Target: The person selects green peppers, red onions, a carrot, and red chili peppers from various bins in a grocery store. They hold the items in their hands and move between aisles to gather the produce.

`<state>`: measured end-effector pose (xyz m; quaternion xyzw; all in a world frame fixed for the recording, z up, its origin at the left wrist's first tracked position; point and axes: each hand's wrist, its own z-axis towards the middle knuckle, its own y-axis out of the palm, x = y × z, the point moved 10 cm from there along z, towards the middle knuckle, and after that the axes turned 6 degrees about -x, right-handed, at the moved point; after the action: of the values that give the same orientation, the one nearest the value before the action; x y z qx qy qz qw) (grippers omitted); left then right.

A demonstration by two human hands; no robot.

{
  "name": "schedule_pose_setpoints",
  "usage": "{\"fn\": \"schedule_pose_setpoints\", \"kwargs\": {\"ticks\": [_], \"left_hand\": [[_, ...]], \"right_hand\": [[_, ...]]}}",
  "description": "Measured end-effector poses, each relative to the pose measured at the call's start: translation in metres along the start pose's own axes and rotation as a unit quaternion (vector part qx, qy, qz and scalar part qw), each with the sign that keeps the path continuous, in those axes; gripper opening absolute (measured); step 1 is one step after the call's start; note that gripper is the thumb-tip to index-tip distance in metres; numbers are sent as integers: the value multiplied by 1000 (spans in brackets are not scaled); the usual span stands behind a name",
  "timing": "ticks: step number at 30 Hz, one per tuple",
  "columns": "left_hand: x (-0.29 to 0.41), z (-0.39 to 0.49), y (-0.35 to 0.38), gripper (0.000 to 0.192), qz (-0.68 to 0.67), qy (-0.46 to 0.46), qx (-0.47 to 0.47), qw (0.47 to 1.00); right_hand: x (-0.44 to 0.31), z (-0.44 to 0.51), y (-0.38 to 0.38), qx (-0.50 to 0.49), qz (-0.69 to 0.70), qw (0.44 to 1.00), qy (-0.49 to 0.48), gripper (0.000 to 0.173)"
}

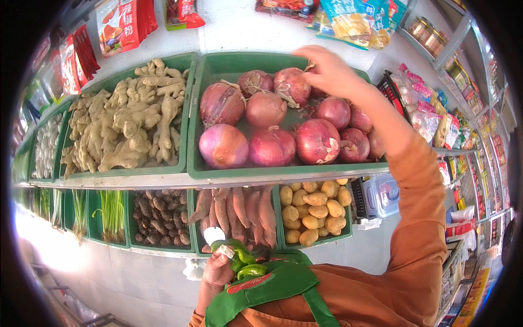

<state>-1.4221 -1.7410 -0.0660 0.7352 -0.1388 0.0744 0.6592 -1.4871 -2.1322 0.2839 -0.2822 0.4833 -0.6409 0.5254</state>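
My right hand (327,71), blurred, reaches over red onions (267,108) at the back right of a green plastic crate (241,171). Its thumb and fingers arch over an onion partly hidden behind them, and I cannot tell whether they grip it. Close to my body, my left hand (217,267) is closed around a small whitish piece (226,251) and green peppers (245,255). Part of the peppers is hidden by the hand and by my green apron (278,282). A white round thing (214,234) shows just above that hand.
Left of the onions stands a crate of ginger root (130,118), with garlic (48,147) beyond. The lower shelf bears taro (161,216), sweet potatoes (241,208), potatoes (314,204) and green onions (110,216). Red packets (122,26) hang on the wall; stocked shelves (461,81) stand right.
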Motion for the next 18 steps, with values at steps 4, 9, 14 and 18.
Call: {"fn": "schedule_pose_setpoints", "kwargs": {"ticks": [4, 9, 14, 18], "left_hand": [[-2, -20, -19, 56, 7, 45, 19, 999], [5, -34, -18, 49, -47, 96, 13, 994], [10, -36, -25, 53, -74, 124, 38, 989], [13, -28, -22, 60, -70, 107, 39, 991]], "right_hand": [[22, 79, 113, -193, 3, 977, 93, 65], [59, 109, 154, -251, 42, 946, 200, 56], [67, 111, 163, -266, 135, 933, 200, 48], [74, 102, 162, -243, 228, 924, 191, 53]]}}
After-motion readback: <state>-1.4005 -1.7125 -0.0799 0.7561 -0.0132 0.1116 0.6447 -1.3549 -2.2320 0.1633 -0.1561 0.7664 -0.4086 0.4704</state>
